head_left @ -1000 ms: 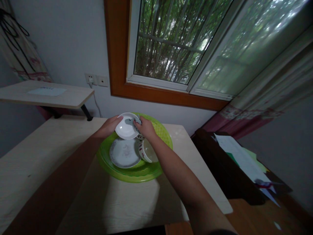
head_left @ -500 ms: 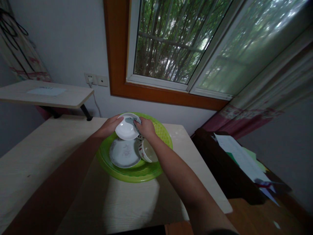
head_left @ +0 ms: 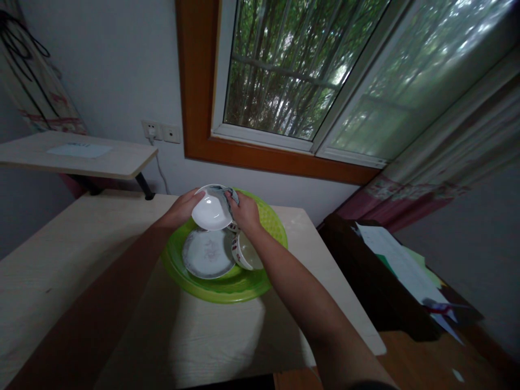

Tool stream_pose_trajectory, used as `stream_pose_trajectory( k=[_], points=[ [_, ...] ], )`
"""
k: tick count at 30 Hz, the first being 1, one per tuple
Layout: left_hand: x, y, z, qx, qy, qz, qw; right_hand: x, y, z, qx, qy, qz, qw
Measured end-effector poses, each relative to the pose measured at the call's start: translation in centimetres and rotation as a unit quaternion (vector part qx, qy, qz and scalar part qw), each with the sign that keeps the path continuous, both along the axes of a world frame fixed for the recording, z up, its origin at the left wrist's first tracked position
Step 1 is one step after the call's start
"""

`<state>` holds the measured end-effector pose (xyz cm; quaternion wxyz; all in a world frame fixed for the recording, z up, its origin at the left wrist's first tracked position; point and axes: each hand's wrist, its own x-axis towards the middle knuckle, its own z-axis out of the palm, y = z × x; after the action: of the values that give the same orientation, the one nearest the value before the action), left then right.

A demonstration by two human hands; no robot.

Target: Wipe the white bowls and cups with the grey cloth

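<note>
My left hand (head_left: 184, 208) grips the left rim of a small white bowl (head_left: 210, 212), thumb on the inside edge. The bowl is tilted towards me, above a green plastic basin (head_left: 227, 296). My right hand (head_left: 244, 211) is closed on a grey-green cloth (head_left: 232, 194), which lies against the bowl's upper right rim. Inside the basin a white plate (head_left: 208, 254) with a patterned border rests below the held bowl. Beside it lies a tipped bowl (head_left: 246, 252) with red marks outside, partly hidden by my right wrist. Another patterned dish (head_left: 233, 227) shows only in part behind them.
The basin stands on a pale wooden table (head_left: 219, 336). A raised shelf (head_left: 81, 154) with a paper on it is at the left. Behind are a wall socket (head_left: 160, 131) with a cord and a window. At the right a dark cabinet (head_left: 365, 281) holds papers.
My right hand with the cloth has moved from the bowl's inside up to its upper right rim. My left hand keeps its grip on the bowl.
</note>
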<state>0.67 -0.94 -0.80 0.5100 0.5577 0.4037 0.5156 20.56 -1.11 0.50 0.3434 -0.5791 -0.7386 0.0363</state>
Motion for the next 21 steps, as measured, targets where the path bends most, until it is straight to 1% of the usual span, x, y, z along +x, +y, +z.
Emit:
stream_pose_trajectory(
  k=[4, 8, 13, 15, 17, 19, 21],
  points=[
    [0.2, -0.4, 0.5, -0.021, -0.007, 0.033, 0.999, 0.1, 0.1, -0.1, 0.01, 0.031, 0.008, 0.999],
    [0.1, -0.3, 0.5, -0.021, -0.011, 0.031, 0.999, 0.5, 0.2, 0.0, 0.018, 0.08, 0.013, 0.997],
    [-0.1, -0.1, 0.3, -0.012, 0.016, 0.04, 0.999, 1.1, 0.2, 0.2, 0.058, 0.158, 0.009, 0.986],
    [-0.2, 0.0, 0.2, -0.007, 0.027, 0.045, 0.999, 1.3, 0.4, 0.2, 0.068, 0.167, -0.004, 0.984],
    [-0.3, 0.0, 0.3, -0.007, 0.033, 0.047, 0.998, 1.4, 0.7, 0.1, 0.065, 0.171, -0.031, 0.983],
    [-0.4, 0.0, 0.3, -0.01, 0.033, 0.046, 0.998, 1.5, 1.2, -0.2, 0.05, 0.178, -0.056, 0.981],
    [-0.4, -0.1, 0.4, -0.009, 0.03, 0.043, 0.999, 1.6, 1.6, -0.5, 0.027, 0.187, -0.064, 0.98]
  ],
)
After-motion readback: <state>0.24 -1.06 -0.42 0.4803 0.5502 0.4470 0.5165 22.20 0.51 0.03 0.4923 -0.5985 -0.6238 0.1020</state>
